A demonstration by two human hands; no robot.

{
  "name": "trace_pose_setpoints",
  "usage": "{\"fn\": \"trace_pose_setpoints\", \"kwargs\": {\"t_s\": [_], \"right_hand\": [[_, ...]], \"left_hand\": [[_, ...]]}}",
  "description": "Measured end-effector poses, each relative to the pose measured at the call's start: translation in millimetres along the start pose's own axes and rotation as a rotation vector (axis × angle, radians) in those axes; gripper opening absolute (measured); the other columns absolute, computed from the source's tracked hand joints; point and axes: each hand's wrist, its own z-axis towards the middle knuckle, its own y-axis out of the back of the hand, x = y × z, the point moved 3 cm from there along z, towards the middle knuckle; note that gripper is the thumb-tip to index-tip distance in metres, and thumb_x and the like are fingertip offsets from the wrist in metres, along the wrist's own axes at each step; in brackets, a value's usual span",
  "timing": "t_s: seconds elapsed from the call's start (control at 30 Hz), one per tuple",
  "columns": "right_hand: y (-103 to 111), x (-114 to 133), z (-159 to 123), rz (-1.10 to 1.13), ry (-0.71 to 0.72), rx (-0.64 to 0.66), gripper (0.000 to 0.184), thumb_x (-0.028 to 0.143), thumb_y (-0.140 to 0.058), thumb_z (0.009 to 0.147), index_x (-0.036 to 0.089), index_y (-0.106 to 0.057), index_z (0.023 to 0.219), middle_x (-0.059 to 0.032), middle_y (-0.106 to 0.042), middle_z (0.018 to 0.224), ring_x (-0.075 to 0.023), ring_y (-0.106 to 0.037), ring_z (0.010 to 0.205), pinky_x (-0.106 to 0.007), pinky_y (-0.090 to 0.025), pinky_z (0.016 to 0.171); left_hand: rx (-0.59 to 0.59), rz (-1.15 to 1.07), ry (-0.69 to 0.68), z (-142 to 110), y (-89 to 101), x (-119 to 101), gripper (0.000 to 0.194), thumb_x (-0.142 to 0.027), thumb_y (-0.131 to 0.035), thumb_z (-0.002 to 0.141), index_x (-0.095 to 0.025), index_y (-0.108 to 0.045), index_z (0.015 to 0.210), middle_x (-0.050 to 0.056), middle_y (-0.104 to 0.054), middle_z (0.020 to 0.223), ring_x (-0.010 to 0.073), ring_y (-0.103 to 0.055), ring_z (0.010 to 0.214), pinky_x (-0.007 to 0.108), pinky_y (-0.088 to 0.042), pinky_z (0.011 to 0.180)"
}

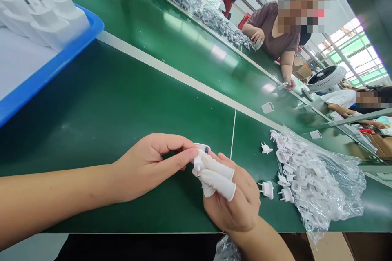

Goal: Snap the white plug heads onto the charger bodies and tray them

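Note:
My left hand (165,163) reaches in from the left, thumb and fingers pinched on a white plastic charger housing (203,147), of which only the rounded end shows. White finger cots cover fingers of my right hand (231,191). It is closed on a white plug piece (198,163) with a metal pin, held against the housing. My fingers hide most of both parts, so I cannot tell how far they fit together. Right of my hands, a loose white plug piece (268,190) and another plug piece (266,148) lie on the green bench.
A clear bag (333,183) full of white plug parts lies at the right. A blue tray (61,67) at the left holds white chargers (45,16) with upright pins. Across the belt (183,45), a co-worker (272,32) handles parts beside a long pile (211,12).

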Motion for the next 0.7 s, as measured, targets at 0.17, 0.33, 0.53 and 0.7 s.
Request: {"fn": "trace_pose_setpoints", "kwargs": {"t_s": [0.17, 0.33, 0.53, 0.7], "right_hand": [[1, 7, -3, -0.027, 0.042, 0.091, 0.01, 0.013, -0.071, 0.11, 0.02, -0.079, 0.11, -0.002, -0.092, 0.103, -0.0175, -0.09, 0.098, -0.029, -0.076, 0.099], [1, 3, -2, -0.015, 0.037, 0.114, 0.012, 0.017, -0.081, 0.103, 0.025, -0.078, 0.111, -0.0013, -0.092, 0.103, -0.0218, -0.091, 0.087, -0.034, -0.081, 0.087], [0, 4, -4, -0.025, 0.034, 0.112, 0.017, 0.016, -0.081, 0.103, 0.027, -0.078, 0.116, -0.0012, -0.092, 0.104, -0.0239, -0.091, 0.088, -0.037, -0.081, 0.085], [-2, -7, 1, 0.031, -0.052, 0.055, 0.02, 0.016, -0.084, 0.101, 0.027, -0.079, 0.117, -0.0015, -0.092, 0.099, -0.0239, -0.091, 0.084, -0.037, -0.08, 0.08]], "left_hand": [[-0.048, 0.012, 0.107, 1, 2.8, 1, 0.051, -0.053, -0.069, 0.102, -0.021, -0.066, 0.062, -0.003, -0.055, 0.059, 0.0125, -0.046, 0.059, 0.024, -0.04, 0.057], [-0.031, 0.114, 0.117, 4, 9.7, -1, 0.069, -0.069, -0.056, 0.109, -0.022, -0.073, 0.06, 0.001, -0.06, 0.058, 0.0162, -0.053, 0.058, 0.028, -0.048, 0.059], [-0.033, 0.098, 0.105, 3, 10.1, -1, 0.067, -0.067, -0.057, 0.11, -0.024, -0.078, 0.063, 0.001, -0.068, 0.061, 0.017, -0.058, 0.06, 0.028, -0.052, 0.062], [-0.082, 0.082, 0.022, 12, 18.4, 8, 0.057, -0.064, -0.054, 0.11, -0.026, -0.086, 0.082, 0.003, -0.078, 0.077, 0.0208, -0.067, 0.072, 0.031, -0.06, 0.07]]}}
